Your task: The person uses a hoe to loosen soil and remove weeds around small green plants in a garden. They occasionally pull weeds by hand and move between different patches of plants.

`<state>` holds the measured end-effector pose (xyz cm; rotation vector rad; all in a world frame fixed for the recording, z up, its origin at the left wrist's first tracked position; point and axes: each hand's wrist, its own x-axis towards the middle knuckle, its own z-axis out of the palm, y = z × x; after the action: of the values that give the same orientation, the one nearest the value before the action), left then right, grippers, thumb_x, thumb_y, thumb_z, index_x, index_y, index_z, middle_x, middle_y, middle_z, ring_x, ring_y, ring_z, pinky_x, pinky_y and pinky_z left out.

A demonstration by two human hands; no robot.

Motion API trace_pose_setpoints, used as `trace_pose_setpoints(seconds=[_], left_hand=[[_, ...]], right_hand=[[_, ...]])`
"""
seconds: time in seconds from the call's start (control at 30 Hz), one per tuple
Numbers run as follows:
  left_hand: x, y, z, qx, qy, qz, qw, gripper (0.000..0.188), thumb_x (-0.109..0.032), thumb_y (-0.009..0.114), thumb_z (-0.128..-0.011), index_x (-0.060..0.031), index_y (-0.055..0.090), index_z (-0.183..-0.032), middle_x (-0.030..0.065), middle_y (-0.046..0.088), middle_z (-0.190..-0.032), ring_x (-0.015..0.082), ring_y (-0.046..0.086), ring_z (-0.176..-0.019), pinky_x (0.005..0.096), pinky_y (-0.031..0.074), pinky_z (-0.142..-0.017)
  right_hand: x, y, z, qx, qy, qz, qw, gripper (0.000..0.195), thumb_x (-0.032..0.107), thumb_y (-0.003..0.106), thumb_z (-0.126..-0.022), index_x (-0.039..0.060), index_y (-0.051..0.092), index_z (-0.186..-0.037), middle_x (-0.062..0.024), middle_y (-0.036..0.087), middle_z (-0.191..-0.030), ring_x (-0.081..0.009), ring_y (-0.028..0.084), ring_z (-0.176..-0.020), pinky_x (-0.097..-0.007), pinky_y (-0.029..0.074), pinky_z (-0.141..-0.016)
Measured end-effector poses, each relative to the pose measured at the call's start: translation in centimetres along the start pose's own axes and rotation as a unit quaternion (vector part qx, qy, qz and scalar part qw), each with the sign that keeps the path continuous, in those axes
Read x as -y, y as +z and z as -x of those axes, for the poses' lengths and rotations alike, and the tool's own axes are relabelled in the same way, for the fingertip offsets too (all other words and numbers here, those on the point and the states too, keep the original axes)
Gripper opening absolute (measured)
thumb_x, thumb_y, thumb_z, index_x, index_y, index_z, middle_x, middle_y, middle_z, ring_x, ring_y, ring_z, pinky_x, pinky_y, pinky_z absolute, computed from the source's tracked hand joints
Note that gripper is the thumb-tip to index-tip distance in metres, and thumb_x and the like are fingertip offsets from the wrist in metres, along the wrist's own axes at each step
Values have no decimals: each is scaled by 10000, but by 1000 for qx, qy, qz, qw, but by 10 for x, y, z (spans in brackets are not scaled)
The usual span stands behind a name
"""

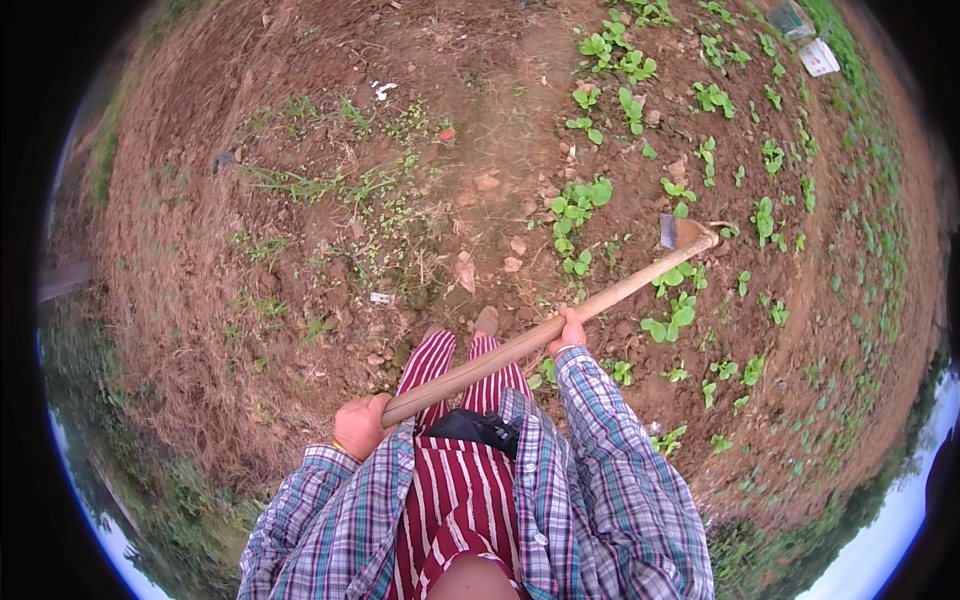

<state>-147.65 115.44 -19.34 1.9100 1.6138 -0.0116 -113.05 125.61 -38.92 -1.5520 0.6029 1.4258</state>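
A hoe with a long wooden handle [480,366] slants across the front of my body, from lower left to upper right. My left hand [361,424] grips the butt end of the handle near my waist. Farther up the shaft, my right hand [570,333] is closed around it. At the far end, the metal hoe blade [677,231] appears just above the soil among leafy green seedlings [673,319]; whether it touches the ground I cannot tell. Both forearms are in checked sleeves.
Rows of seedlings [712,99] grow on the right side. Weeds and grass [300,184] spread over the brown soil at left. A white container [818,58] stands at the upper right beside a greenish one [791,20]. My shoes [487,321] are on the soil, near scattered clods [465,271].
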Motion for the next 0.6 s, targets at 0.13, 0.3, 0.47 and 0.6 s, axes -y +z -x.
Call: trace_pose_setpoints(seconds=[0.13,0.3,0.47,0.6], left_hand=[[-4,9,18,28,-65,8,997,334,-326,649,-648,-105,561,-883,91,581,-679,282,577,-631,380,459,-574],[13,-22,51,97,-128,52,986,402,-391,661,-647,-107,577,-920,135,605,-712,291,595,-650,369,479,-591],[33,-27,81,104,-184,80,974,363,-308,687,-617,-134,596,-922,114,619,-739,285,605,-667,368,492,-593],[35,-18,77,93,-178,93,975,331,-276,691,-614,-126,590,-892,99,616,-731,279,602,-661,367,487,-590]], right_hand=[[-8,14,10,-27,-2,58,998,229,79,598,-707,60,469,-896,-59,488,-786,-202,503,-696,-356,477,-672],[-65,-32,-11,-61,62,138,987,239,82,586,-721,21,460,-915,-103,513,-785,-259,539,-701,-380,494,-638],[-100,-35,22,-52,109,71,990,294,94,572,-743,-7,425,-977,-124,506,-817,-268,541,-716,-382,501,-643],[-91,-30,27,-52,94,78,991,301,96,575,-738,-5,422,-976,-120,504,-811,-259,541,-712,-378,502,-640]])
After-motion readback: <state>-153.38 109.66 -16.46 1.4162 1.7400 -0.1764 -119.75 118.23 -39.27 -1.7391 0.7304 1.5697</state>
